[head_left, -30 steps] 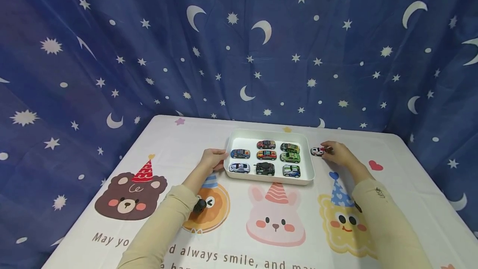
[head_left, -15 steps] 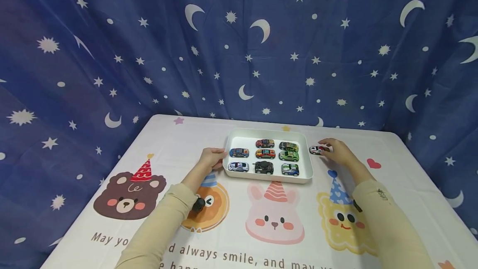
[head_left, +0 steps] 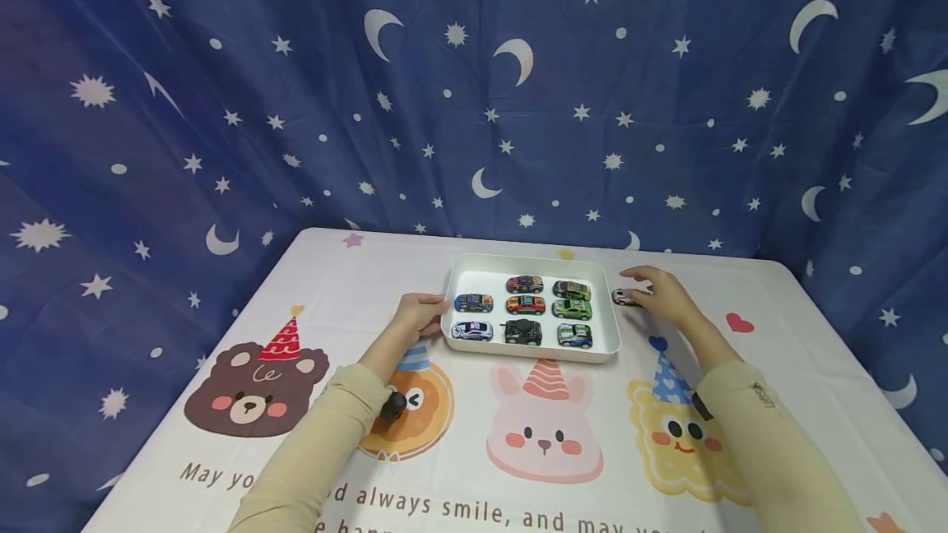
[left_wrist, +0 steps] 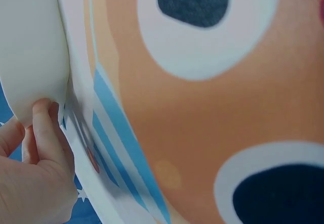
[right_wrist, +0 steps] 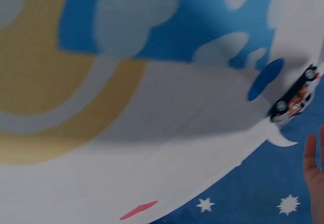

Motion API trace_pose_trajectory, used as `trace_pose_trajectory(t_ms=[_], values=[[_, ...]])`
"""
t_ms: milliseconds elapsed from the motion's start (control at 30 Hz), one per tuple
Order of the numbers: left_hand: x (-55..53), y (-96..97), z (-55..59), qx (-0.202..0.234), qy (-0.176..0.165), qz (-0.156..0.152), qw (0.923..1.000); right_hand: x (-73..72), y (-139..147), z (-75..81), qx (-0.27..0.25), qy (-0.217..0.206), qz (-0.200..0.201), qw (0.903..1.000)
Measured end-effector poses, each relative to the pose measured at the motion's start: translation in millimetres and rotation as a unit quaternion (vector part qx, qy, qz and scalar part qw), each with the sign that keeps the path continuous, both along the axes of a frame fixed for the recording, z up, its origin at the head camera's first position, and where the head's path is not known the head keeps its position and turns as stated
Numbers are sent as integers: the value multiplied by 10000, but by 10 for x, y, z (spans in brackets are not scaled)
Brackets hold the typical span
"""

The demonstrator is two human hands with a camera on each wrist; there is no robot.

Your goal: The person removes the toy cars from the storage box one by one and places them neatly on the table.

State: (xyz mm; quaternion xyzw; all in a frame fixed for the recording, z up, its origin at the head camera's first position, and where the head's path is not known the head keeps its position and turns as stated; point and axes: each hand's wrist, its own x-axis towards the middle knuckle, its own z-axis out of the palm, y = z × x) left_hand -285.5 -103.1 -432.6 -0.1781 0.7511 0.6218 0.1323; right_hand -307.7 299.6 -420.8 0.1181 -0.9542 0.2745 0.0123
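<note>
A shallow white tray [head_left: 533,354] holds several small toy cars in loose rows, among them a green car [head_left: 573,309] and a black one [head_left: 522,331]. My left hand [head_left: 419,315] pinches the tray's left end; the left wrist view shows thumb and fingers at its wall [left_wrist: 33,47]. Just outside the tray's right end, a white toy car [right_wrist: 296,96] with red and orange markings stands on the tablecloth. Over this car reaches my right hand [head_left: 662,296], hiding its rear in the head view. In the right wrist view its fingers [right_wrist: 311,155] show apart from the car.
The table wears a white cloth [head_left: 415,253] printed with cartoon animals and lettering. Behind its far edge hangs a dark blue curtain [head_left: 415,146] with moons and stars. Both forearms come in from the near side.
My right hand has slid a little left over the white toy car and covers more of it. The left hand keeps its grip on the tray; the head view has shifted slightly.
</note>
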Motion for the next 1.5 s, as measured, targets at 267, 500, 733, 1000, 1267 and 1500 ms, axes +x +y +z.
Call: trace_pose_trajectory(t_ms=[267,500,733,1000,1267,1500], values=[[1,-3,-17,47,-32,40,10000,47,-142,82,-392,431,153,9982],[5,-4,-18,55,7,32,10000,70,-286,179,-951,624,181,9933],[6,-12,-23,95,-75,27,9999,138,-505,269,-1214,559,467,9899],[-9,-11,-7,199,-77,15,9998,219,-725,357,-1414,526,783,9855],[-26,-24,-2,213,-140,47,9997,311,-955,428,-1550,690,1187,9783],[-13,-21,-9,267,-133,87,9995,354,-1126,437,-1604,883,1440,9725]])
